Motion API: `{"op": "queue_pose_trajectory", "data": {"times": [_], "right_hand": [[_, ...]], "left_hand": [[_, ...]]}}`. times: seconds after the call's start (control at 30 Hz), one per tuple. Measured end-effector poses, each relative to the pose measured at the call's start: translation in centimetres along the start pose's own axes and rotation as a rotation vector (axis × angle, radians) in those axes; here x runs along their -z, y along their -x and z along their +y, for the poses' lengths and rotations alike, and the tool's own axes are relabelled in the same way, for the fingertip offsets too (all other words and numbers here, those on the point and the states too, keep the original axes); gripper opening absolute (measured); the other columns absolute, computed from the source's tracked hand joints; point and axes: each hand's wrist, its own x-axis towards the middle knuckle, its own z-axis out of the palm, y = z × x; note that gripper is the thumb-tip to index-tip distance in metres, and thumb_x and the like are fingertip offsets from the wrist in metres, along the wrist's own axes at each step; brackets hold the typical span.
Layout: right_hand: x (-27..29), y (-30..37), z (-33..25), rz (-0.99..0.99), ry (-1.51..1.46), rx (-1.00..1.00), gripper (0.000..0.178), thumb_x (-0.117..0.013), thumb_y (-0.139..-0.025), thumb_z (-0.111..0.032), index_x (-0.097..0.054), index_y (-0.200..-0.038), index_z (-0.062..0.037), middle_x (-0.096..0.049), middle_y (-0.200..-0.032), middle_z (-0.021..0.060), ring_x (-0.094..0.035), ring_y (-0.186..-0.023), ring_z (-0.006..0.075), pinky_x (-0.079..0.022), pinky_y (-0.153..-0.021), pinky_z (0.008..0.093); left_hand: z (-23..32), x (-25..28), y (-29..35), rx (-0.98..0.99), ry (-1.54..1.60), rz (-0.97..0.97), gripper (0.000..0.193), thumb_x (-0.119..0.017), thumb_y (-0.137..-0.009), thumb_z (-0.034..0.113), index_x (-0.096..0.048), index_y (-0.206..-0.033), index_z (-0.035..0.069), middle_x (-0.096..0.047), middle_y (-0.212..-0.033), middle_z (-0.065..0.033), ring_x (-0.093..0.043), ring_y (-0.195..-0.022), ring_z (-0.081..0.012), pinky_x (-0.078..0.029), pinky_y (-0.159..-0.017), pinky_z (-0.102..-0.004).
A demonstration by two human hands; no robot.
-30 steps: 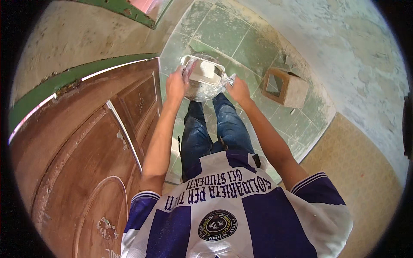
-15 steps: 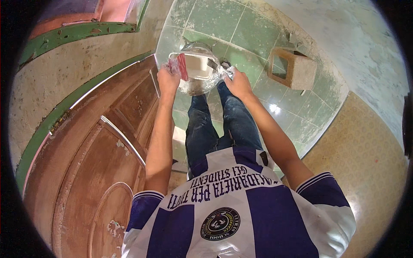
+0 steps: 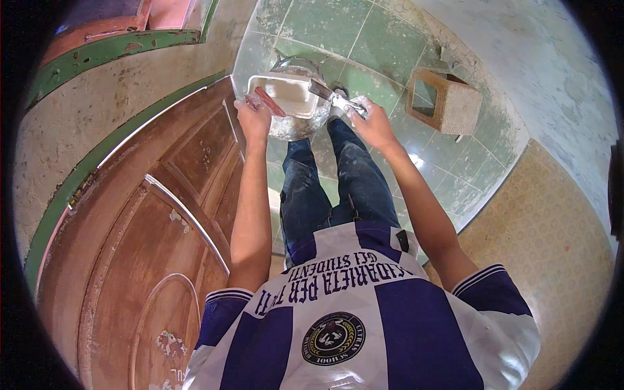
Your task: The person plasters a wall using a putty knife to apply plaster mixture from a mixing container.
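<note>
My left hand (image 3: 253,122) is closed on a red flat spreader (image 3: 270,102), which slants over the left side of a white rectangular tub (image 3: 283,78). Pale, smooth paste (image 3: 294,97) lies in the tub. At the tub's right edge is the dark blade of a putty knife (image 3: 321,90); its handle is smeared white, and my right hand (image 3: 370,125) grips the end of it. Under the tub stands a round, whitish-stained bucket (image 3: 291,129), in front of my legs.
A brown panelled door (image 3: 188,175) runs along my left, beside a green-trimmed wall. On the green tiled floor (image 3: 383,45) to the right stands a box-like stool (image 3: 445,103) with an open side. A tan patterned sheet (image 3: 539,221) lies nearer on the right.
The red spreader has tipped to a steeper slant over the tub. The putty knife has turned, showing more of its blade and handle, and my right hand has shifted slightly right.
</note>
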Motion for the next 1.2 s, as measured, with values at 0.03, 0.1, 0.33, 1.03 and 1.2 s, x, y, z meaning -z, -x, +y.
{"op": "queue_pose_trajectory", "data": {"times": [0.03,0.1,0.33,1.03,1.2], "right_hand": [[-0.1,0.0,0.5,0.035,-0.045,0.033,0.034,-0.064,-0.085,-0.022,-0.061,-0.109,0.0022,-0.067,-0.093,0.0216,-0.064,-0.087,0.0327,-0.050,-0.078,0.0394],[-0.2,-0.3,1.4,0.065,-0.093,0.062,0.029,-0.062,-0.087,-0.018,-0.061,-0.106,0.0032,-0.067,-0.089,0.0187,-0.065,-0.080,0.0250,-0.049,-0.075,0.0358],[-0.9,-0.5,4.2,0.099,-0.144,-0.044,0.029,-0.063,-0.088,-0.018,-0.061,-0.107,0.0034,-0.066,-0.090,0.0163,-0.062,-0.083,0.0243,-0.049,-0.075,0.0337],[4.4,3.0,3.4,0.282,-0.549,0.044,0.024,-0.062,-0.090,-0.010,-0.059,-0.111,0.0015,-0.064,-0.085,0.0043,-0.056,-0.072,0.0067,-0.047,-0.065,0.0242],[6.6,4.4,4.1,0.292,-0.566,-0.040,0.022,-0.058,-0.093,-0.010,-0.058,-0.111,0.0028,-0.060,-0.086,0.0031,-0.053,-0.073,0.0068,-0.044,-0.065,0.0226]], "left_hand": [[0.2,-0.2,-0.1,-0.041,-0.041,0.034,0.025,-0.059,-0.084,0.014,-0.059,-0.090,-0.010,-0.066,-0.085,-0.0263,-0.065,-0.080,-0.0363,-0.049,-0.074,-0.0415],[0.9,-1.1,-0.7,-0.112,-0.068,0.072,0.024,-0.058,-0.083,0.013,-0.060,-0.090,-0.010,-0.066,-0.083,-0.0247,-0.065,-0.079,-0.0344,-0.049,-0.073,-0.0415],[1.8,-4.6,0.0,0.106,0.183,0.037,0.016,-0.057,-0.076,0.003,-0.061,-0.088,-0.007,-0.064,-0.081,-0.0135,-0.062,-0.072,-0.0213,-0.049,-0.064,-0.0359],[-3.3,-14.3,-2.6,0.585,0.731,0.101,0.047,-0.055,-0.077,-0.009,-0.044,-0.123,-0.010,-0.056,-0.116,-0.0166,-0.061,-0.100,-0.0265,-0.053,-0.084,-0.0389],[-2.8,-16.0,-2.2,0.727,0.611,0.208,0.046,-0.056,-0.078,-0.006,-0.043,-0.123,-0.011,-0.057,-0.115,-0.0182,-0.062,-0.101,-0.0271,-0.053,-0.084,-0.0401]]}}
